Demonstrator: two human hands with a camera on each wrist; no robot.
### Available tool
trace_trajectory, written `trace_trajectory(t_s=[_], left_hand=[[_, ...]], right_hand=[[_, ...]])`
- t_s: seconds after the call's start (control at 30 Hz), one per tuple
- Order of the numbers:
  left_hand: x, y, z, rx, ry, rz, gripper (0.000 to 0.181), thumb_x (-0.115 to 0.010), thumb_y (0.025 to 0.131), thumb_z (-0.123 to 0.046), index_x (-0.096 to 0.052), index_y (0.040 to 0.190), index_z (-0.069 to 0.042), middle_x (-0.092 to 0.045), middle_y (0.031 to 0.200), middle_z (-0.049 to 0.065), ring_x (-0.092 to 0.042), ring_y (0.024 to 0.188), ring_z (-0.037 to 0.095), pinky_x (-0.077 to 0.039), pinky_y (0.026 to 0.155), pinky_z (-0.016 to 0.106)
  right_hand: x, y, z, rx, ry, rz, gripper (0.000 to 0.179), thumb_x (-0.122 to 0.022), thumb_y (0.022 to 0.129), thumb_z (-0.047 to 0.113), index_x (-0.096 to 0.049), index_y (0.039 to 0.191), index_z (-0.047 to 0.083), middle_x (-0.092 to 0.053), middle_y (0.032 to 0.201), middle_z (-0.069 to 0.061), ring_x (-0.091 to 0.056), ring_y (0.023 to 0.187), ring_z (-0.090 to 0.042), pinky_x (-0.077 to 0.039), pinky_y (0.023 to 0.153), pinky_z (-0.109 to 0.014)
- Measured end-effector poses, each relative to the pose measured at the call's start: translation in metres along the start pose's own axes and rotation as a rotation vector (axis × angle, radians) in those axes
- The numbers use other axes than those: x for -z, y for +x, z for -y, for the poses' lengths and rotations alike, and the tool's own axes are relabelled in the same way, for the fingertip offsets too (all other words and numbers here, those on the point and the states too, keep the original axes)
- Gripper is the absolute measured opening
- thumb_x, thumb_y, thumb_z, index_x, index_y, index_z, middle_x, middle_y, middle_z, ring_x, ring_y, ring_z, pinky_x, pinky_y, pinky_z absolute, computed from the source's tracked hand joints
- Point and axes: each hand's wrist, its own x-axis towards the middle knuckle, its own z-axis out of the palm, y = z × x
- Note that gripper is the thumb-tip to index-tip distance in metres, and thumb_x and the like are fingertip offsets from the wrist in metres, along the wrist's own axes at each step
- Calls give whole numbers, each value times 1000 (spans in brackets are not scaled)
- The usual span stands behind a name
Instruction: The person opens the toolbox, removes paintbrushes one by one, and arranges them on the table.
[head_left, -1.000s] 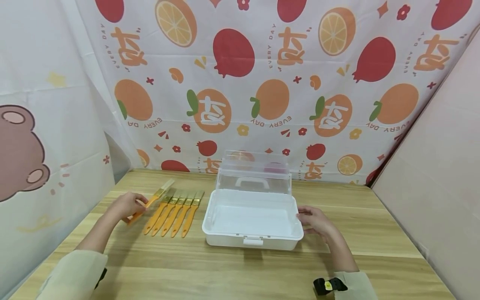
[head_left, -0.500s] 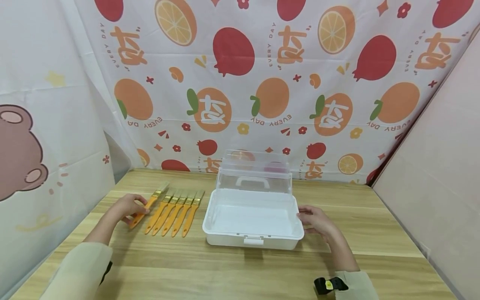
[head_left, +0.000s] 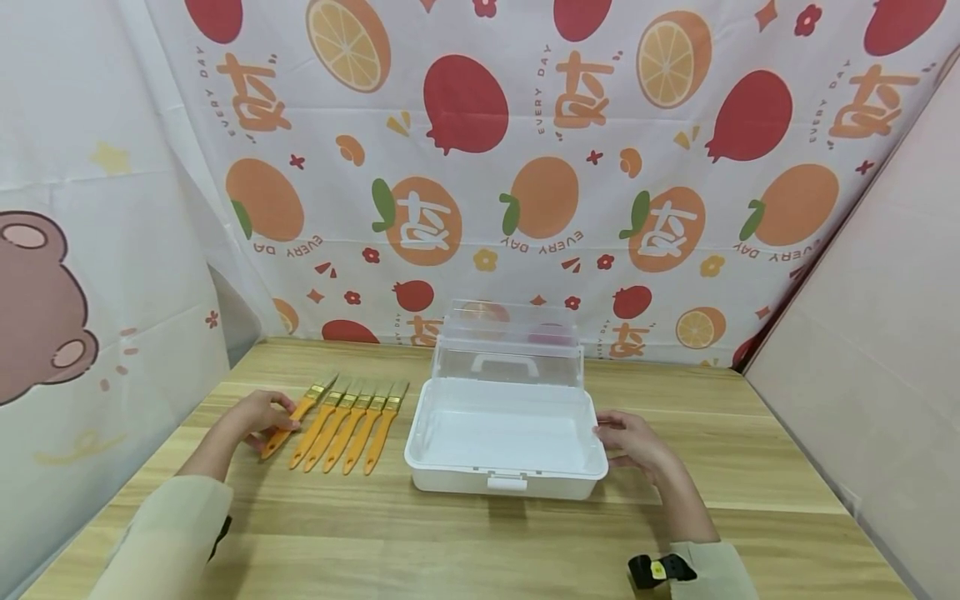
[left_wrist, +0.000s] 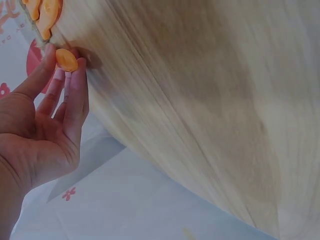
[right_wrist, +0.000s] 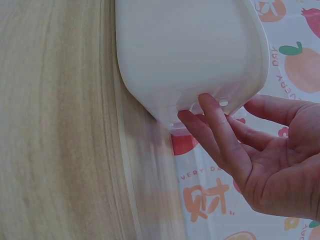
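Between the thumb and fingers of my left hand (head_left: 258,414) is a paintbrush (head_left: 303,408). It lies low at the table, bristles pointing away, left of a row of similar paintbrushes (head_left: 352,429). The left wrist view shows the butt of its orange handle (left_wrist: 67,60) pinched at the fingertips. A white plastic storage box (head_left: 506,482) stands right of the row, with its clear lid (head_left: 487,367) raised at the back and nothing inside. My right hand (head_left: 636,443) touches the box's right side; the right wrist view shows extended fingertips (right_wrist: 206,100) against its wall.
The wooden table (head_left: 480,550) ends at a fruit-print cloth (head_left: 480,208) behind the box. White cloth walls stand at left and right. A black strap (head_left: 660,571) sits at the right sleeve's cuff.
My left hand has lowered the paintbrush toward the table and brought it closer alongside the row, its bristle end shifting left and down. The right hand and the box have stayed put.
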Motion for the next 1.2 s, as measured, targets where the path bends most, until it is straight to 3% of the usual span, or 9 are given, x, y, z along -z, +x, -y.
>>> trace_trajectory(t_s=[0.47,0.83,1.2], left_hand=[[-4,-2,-3,-28,1,9,35,-66,84,-11,-48,106,10,-52,77,9,-53,68,19,-51,55,35],[-6,-3,-4,-14,-9,21,38,-66,85,-13,-47,108,10,-54,79,10,-55,68,19,-51,56,35],[-11,-3,-1,-23,5,32,32,-64,86,-11,-47,105,8,-50,77,9,-52,65,17,-50,54,31]], right_hand=[[0,-1,1,6,9,16,44,-51,92,11,-41,129,-11,-56,112,-19,-57,93,-29,-52,69,-42],[0,-2,1,9,14,22,44,-51,93,11,-40,129,-11,-55,113,-19,-57,94,-29,-52,69,-42],[1,-1,-1,8,13,8,42,-52,91,10,-42,127,-11,-57,109,-18,-59,90,-25,-52,69,-42]])
